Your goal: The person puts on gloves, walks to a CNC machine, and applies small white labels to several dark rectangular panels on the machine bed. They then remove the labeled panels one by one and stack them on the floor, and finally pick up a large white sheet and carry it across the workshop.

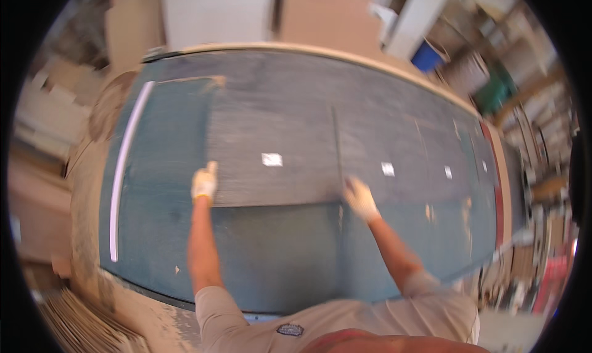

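We look down on a teal-topped worktable (160, 199). Just off centre, toward eleven o'clock, lies a flat grey rectangular panel (265, 119) with a small white label (272, 160). Our gloved left hand (205, 180) is at its edge, toward nine o'clock; our gloved right hand (361, 199) is by its near corner, toward four o'clock. Blur hides the fingers, so we cannot tell whether either grip is pinched or merely resting. A neighbouring grey panel (373, 140) lies between two and three o'clock. To handle this sheet well, we should keep both sides level and spare its corners from knocks.
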The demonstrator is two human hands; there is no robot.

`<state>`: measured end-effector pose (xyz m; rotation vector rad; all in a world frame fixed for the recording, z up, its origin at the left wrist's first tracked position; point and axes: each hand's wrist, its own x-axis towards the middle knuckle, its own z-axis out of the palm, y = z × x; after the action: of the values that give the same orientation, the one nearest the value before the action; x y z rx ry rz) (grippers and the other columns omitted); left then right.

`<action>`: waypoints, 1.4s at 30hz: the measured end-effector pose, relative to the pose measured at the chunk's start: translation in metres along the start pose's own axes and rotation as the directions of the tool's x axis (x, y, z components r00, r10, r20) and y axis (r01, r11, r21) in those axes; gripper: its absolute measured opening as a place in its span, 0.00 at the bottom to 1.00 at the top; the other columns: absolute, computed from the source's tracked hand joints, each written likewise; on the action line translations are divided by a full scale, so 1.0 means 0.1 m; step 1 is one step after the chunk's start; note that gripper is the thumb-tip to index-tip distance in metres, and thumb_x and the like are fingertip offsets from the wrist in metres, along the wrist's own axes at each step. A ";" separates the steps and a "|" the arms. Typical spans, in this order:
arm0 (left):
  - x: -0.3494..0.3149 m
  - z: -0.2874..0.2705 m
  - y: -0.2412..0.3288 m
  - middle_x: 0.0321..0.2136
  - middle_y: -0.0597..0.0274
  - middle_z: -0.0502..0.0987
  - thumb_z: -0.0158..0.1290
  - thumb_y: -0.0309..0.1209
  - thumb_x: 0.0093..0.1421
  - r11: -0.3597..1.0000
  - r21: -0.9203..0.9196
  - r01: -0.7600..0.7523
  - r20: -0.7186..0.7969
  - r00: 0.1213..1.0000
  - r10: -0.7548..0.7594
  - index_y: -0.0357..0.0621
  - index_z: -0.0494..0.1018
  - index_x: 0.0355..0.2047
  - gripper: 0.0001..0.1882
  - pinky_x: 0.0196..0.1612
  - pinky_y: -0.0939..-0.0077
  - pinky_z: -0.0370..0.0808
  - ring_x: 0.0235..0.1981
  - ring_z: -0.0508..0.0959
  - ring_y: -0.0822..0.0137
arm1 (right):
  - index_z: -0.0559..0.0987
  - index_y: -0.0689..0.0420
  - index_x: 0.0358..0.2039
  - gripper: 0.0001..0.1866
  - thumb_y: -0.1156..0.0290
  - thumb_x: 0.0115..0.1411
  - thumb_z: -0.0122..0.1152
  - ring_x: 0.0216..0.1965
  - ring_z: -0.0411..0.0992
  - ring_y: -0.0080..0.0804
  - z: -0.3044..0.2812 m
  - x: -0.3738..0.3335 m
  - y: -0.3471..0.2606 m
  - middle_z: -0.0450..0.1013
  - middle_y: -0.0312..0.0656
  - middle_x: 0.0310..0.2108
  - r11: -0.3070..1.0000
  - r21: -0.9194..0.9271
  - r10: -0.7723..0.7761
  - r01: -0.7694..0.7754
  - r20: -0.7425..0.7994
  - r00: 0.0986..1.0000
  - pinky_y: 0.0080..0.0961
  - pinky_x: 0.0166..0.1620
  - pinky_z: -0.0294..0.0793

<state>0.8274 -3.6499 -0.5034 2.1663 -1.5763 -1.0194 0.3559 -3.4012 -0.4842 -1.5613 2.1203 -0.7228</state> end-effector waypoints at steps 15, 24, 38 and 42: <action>-2.12 -0.04 -0.66 0.38 0.56 0.81 0.56 0.47 0.69 0.851 -0.497 0.168 0.051 0.985 -0.164 0.25 0.80 0.42 0.28 0.47 0.66 0.75 0.39 0.77 0.67 | 0.72 0.71 0.65 0.40 0.49 0.64 0.60 0.68 0.68 0.58 -0.11 -0.22 0.21 0.71 0.64 0.64 0.732 0.448 0.454 -0.513 0.240 0.858 0.38 0.70 0.64; -2.44 2.84 1.27 0.45 0.48 0.83 0.57 0.46 0.68 0.845 -0.535 -0.020 0.098 0.992 0.085 0.24 0.78 0.46 0.28 0.54 0.64 0.75 0.45 0.80 0.61 | 0.77 0.66 0.55 0.30 0.50 0.66 0.57 0.58 0.74 0.60 -2.41 -0.08 2.39 0.77 0.63 0.54 0.869 0.128 0.491 -0.478 -0.098 0.866 0.47 0.61 0.72; -2.50 4.03 2.57 0.58 0.31 0.77 0.67 0.58 0.54 0.970 0.174 0.168 -0.239 0.963 -0.124 0.27 0.69 0.62 0.49 0.67 0.53 0.70 0.63 0.74 0.38 | 0.64 0.59 0.72 0.43 0.43 0.66 0.60 0.78 0.48 0.53 -2.31 0.12 4.48 0.57 0.53 0.75 0.880 -0.404 0.170 -0.248 -0.217 0.961 0.57 0.77 0.42; -2.37 3.83 2.52 0.63 0.33 0.74 0.58 0.64 0.62 0.974 -0.062 0.220 0.001 0.976 -0.220 0.23 0.67 0.65 0.52 0.68 0.57 0.69 0.63 0.76 0.41 | 0.66 0.61 0.71 0.42 0.46 0.65 0.62 0.77 0.50 0.55 -2.43 0.18 4.47 0.59 0.56 0.73 0.920 -0.342 0.124 -0.189 -0.204 0.971 0.57 0.77 0.42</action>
<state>0.3499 -3.4584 -0.5391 2.3368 -1.3045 -1.1086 -0.1286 -3.2711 -0.5731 -1.5209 2.5960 -0.4498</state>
